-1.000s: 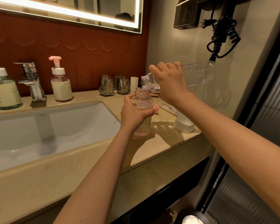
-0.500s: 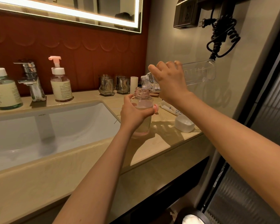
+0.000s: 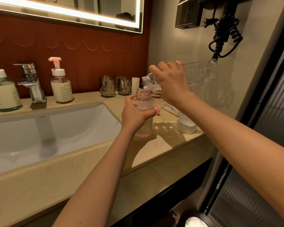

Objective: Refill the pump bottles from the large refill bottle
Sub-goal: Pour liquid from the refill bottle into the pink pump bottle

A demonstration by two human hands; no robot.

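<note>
Beige counter [image 3: 162, 149] with white sink [image 3: 80, 122] bears pump bottle [image 3: 144, 102]; red wall [image 3: 92, 66] behind.

Large clear plastic refill bottle [image 3: 200, 72] tipped over an uncapped, round, clear pump bottle [image 3: 144, 110]

The refill bottle hangs almost level in the air, its ribbed mouth angled down-left, just above the pump bottle's pink threaded neck. The pump bottle stands upright on the beige tabletop [image 3: 162, 145], mostly full of pale liquid. Two capped bottles stand at the back: a pink-pumped bottle [image 3: 61, 86] and, far left, a green-pumped bottle [image 3: 3, 94].
</note>
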